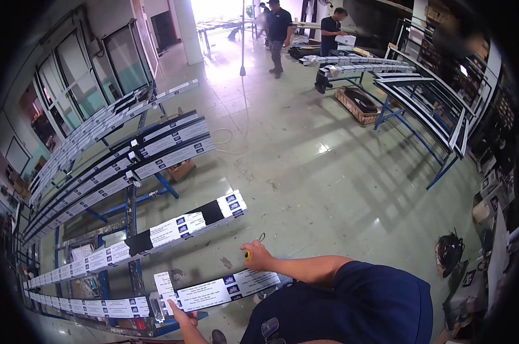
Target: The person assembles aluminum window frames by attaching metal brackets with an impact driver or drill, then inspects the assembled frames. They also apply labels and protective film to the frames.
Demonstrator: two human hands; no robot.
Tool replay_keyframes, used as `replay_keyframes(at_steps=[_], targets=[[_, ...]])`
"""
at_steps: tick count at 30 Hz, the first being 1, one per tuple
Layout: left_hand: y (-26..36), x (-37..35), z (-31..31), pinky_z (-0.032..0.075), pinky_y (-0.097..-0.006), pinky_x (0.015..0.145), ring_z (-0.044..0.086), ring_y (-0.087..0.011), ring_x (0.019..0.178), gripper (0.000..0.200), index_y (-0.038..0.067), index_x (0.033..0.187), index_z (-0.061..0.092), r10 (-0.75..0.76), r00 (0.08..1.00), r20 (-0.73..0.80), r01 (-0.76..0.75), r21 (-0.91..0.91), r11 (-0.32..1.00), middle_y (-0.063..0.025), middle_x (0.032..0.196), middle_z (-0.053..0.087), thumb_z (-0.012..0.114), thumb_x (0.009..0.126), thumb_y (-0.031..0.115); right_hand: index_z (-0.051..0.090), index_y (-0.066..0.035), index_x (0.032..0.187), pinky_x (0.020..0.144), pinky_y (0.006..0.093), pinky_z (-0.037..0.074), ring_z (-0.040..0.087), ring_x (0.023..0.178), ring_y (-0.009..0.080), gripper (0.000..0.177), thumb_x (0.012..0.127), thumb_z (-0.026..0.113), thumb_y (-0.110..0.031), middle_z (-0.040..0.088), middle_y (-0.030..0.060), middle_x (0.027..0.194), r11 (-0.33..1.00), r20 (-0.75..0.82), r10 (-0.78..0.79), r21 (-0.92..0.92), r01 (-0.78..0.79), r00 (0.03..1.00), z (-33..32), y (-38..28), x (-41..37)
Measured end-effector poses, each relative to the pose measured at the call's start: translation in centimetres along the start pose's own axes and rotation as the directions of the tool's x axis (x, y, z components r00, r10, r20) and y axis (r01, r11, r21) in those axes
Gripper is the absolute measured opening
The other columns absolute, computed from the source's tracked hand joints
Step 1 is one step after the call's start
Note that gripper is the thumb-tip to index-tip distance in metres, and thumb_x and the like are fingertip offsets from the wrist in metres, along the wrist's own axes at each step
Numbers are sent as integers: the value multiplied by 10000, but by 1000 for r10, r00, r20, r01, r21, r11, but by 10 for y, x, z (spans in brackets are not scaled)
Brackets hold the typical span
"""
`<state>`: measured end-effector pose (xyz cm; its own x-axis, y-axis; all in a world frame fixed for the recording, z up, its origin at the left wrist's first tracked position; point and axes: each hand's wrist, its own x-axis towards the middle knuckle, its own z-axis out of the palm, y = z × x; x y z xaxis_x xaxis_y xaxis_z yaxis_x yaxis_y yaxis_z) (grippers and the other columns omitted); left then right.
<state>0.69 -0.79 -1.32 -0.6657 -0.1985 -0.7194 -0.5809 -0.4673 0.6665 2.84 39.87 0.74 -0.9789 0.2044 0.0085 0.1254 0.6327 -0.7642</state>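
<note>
My left hand (184, 316) is at the bottom, its fingers on the end of a white film-wrapped profile (211, 295) with blue labels, near a short upright white piece (164, 286). My right hand (258, 255) is closed around a small yellow tool (248, 255) with a dark loop, just above the profile's right part. Most of the tool is hidden by the fingers. Beyond lies a longer wrapped profile (168, 232) with two black patches. Another wrapped profile (93, 304) runs off to the left of my left hand.
Stacked wrapped profiles (173, 146) rest on blue stands at the left. A rack of frames (420, 103) and a crate (356, 109) stand at the right. Two people (279, 34) (331, 34) are at the back. A cable hangs in the middle.
</note>
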Motion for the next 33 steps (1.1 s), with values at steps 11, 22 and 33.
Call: replay_keyframes(at_steps=[11, 22, 33], targets=[[6, 8, 0, 456, -286, 517, 670, -170, 801, 719, 241, 1183, 657, -22, 997, -76, 26, 57, 998, 45, 1002, 727, 473, 854, 853, 538, -142, 1349, 968, 496, 471, 538, 1108, 423, 559, 808, 677, -164, 503, 212, 1163, 992, -29, -115, 48, 117, 993, 7, -5, -10], [-7, 20, -8, 487, -273, 511, 701, -153, 822, 670, 217, 1163, 661, -13, 1000, -15, 12, -36, 999, 35, 1006, 736, 565, 852, 802, 558, -173, 1329, 886, 501, 503, 576, 1042, 401, 516, 828, 679, -168, 531, 196, 1097, 965, 18, -173, -198, 173, 985, 2, -15, -13], [-34, 34, -16, 470, -489, 981, 508, -281, 1262, 853, 208, 1493, 480, 36, 999, -37, -40, -96, 995, -46, 1448, 526, 665, 834, 717, 603, -51, 1266, 936, 474, 471, 576, 1060, 402, 494, 790, 714, -118, 595, 223, 1098, 947, 52, -271, -166, 276, 961, 4, 1, -2]])
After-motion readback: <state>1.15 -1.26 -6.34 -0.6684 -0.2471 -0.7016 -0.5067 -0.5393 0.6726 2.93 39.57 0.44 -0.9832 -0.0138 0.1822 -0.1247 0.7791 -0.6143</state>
